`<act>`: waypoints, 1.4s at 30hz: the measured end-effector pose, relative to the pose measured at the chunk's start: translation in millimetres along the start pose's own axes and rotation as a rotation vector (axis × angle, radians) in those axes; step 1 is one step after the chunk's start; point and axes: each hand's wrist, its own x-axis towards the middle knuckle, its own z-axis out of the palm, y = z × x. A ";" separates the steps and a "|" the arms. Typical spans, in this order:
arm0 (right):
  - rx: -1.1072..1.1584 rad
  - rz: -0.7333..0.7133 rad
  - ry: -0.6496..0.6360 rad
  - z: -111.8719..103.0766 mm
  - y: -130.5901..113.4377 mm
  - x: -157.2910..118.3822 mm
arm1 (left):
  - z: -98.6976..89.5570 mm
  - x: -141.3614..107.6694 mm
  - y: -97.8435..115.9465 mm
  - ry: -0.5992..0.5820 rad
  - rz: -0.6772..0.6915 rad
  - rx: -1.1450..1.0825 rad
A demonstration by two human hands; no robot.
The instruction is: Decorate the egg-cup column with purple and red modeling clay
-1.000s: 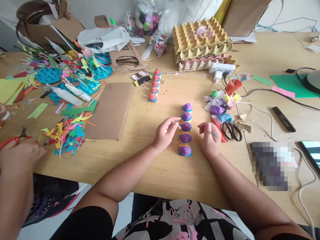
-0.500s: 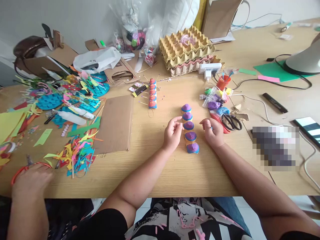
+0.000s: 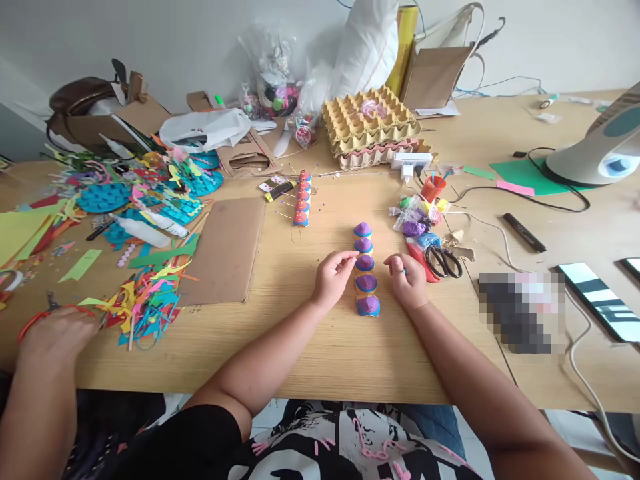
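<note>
A row of egg-carton cups (image 3: 366, 283), painted blue at the rims and topped with purple mounds, lies lengthwise in front of me. My left hand (image 3: 334, 277) is at its left side, fingers curled together, fingertips beside the middle cups; whether they touch the row or pinch something I cannot tell. On the right side, a little apart from the cups, my right hand (image 3: 410, 280) is closed, and a tiny blue piece (image 3: 404, 271) shows at its fingers. Farther back stands a finished-looking red and blue egg-carton strip (image 3: 302, 199) with thin sticks poking out at its sides.
At left, another person's hand (image 3: 60, 333) holds orange-handled scissors (image 3: 33, 323) near paper scraps (image 3: 150, 300). Cardboard (image 3: 225, 250) lies left of centre. Black-handled scissors (image 3: 444, 262) and bagged clay (image 3: 415, 227) are on the right. Stacked egg trays (image 3: 373, 127) stand behind.
The camera view has tilted up and shifted right, so things appear lower and further left. Both hands stay beside the cup row, with the right hand's fingers slightly more curled.
</note>
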 end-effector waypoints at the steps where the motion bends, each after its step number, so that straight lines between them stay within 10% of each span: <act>1: 0.015 0.012 -0.005 -0.4 0.1 0.1 | -0.5 -0.2 0.2 -0.001 0.020 0.007; 12: 0.203 0.147 -0.079 -0.8 -7.2 -1.3 | -6.5 1.3 2.9 0.032 0.072 0.079; 24: 0.569 0.530 0.044 -6.3 -28.3 33.1 | 9.5 15.4 33.6 0.055 -0.339 -0.310; 42: 0.120 -0.118 -0.244 15.3 10.4 46.0 | 29.4 35.5 1.2 -0.041 -0.236 -0.259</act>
